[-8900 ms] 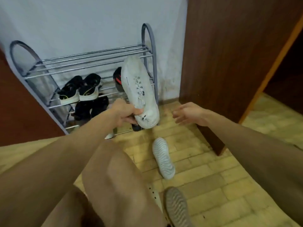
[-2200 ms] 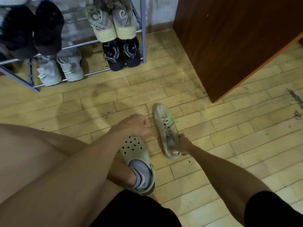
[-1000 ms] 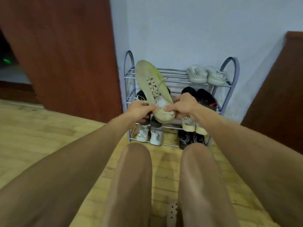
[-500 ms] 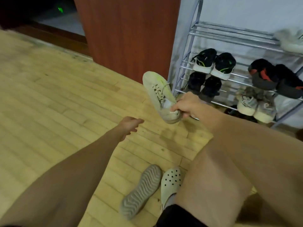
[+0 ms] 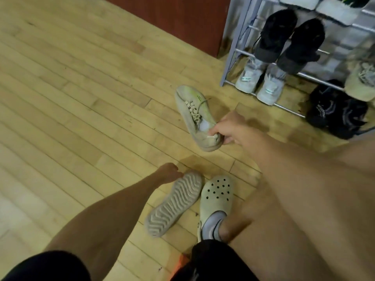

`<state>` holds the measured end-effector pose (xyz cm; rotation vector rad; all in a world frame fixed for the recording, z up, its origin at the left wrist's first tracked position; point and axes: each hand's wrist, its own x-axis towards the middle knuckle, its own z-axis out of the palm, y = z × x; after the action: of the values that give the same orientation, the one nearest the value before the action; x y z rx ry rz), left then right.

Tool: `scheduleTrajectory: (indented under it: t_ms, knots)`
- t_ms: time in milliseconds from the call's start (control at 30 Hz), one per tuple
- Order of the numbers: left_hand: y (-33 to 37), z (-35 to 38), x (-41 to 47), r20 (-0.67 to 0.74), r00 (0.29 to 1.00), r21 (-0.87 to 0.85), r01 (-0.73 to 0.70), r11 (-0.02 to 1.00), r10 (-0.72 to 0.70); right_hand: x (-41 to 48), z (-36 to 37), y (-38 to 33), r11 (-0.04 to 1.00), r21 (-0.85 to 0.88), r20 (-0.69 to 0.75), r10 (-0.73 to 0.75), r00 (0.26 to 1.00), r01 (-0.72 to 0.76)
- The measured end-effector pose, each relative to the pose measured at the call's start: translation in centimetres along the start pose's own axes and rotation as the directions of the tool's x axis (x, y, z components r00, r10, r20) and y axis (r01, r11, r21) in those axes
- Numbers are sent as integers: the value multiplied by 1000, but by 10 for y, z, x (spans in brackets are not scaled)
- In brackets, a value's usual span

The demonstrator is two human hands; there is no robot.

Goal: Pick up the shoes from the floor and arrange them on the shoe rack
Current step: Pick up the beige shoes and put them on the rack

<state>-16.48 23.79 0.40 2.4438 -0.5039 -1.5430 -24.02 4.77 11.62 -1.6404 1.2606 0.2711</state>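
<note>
Right hand (image 5: 229, 128) pinches one sneaker (image 5: 194, 116) by its heel, near the rack's (image 5: 233, 57) bottom-left corner. Left hand (image 5: 168, 175) reaches its upturned mate (image 5: 174, 205) on the floor, fingers curled, grip unclear. Next, I'd say: grab it, carry both to the rack.

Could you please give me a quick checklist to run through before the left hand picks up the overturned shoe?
1. Right hand holds the beige sneaker by its heel: ok.
2. Left hand at the overturned shoe: ok.
3. Left hand closed on it: not ok.
4. Shoe lies sole up, needs turning: not ok.
5. Clog on the foot clear of the shoe: cannot tell.
6. Free space on the shoe rack: cannot tell.
</note>
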Motion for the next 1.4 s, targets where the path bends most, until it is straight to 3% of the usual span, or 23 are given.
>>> scheduleTrajectory:
  t_ms: [133, 400, 500, 600, 667, 700, 767, 833, 867, 933, 1033, 1133, 1267, 1333, 1400]
  knots:
    - [-9, 28, 10, 49, 998, 226, 17, 974, -28, 11, -8, 10, 1000, 15, 14, -3, 1000, 3]
    - [-19, 25, 5, -60, 997, 7, -57, 998, 57, 11, -24, 28, 999, 53, -18, 6, 1000, -5]
    - [-21, -1, -2, -281, 955, -44, -115, 992, 98, 8, -21, 29, 995, 99, 9, 25, 1000, -26]
    - [-16, -34, -3, -553, 825, 21, -124, 992, 115, 4, -16, 26, 995, 103, 23, 19, 1000, -21]
    - [-10, -47, -5, -668, 734, 18, -142, 990, 117, 1, -13, 23, 996, 92, 23, 2, 1000, -4]
    - [-7, -49, -6, -684, 722, -6, -157, 988, 111, 0, -12, 22, 996, 88, 24, -10, 1000, 8]
    - [0, -47, -8, -561, 821, -106, -202, 974, 109, -2, -11, 20, 996, 80, 26, -29, 999, 27]
    - [7, -39, -8, -299, 944, -263, -224, 939, 141, -6, -12, 20, 997, 64, 13, -35, 999, 34]
    - [9, -34, -6, -237, 957, -298, -236, 925, 168, -8, -13, 20, 998, 55, 3, -33, 999, 33]
    - [10, -29, -2, -281, 946, -306, -246, 920, 159, -10, -13, 23, 999, 42, -6, -21, 1000, 21]
    - [-4, -22, 8, -355, 935, -318, -137, 938, 16, -13, -14, 28, 998, 54, -4, 18, 1000, -17]
    - [-21, -14, 14, -253, 960, -321, 32, 947, -118, -14, -16, 34, 996, 75, -17, 53, 998, -52]
    - [-26, 1, 15, -40, 989, -312, 121, 942, -140, -12, -18, 38, 991, 92, -15, 94, 995, -93]
    - [-26, 10, 18, -32, 992, -197, 109, 974, -118, -9, -19, 38, 991, 90, -18, 101, 995, -99]
    - [-28, 19, 22, -125, 988, -24, 88, 996, -90, -7, -21, 39, 990, 100, -11, 103, 995, -101]
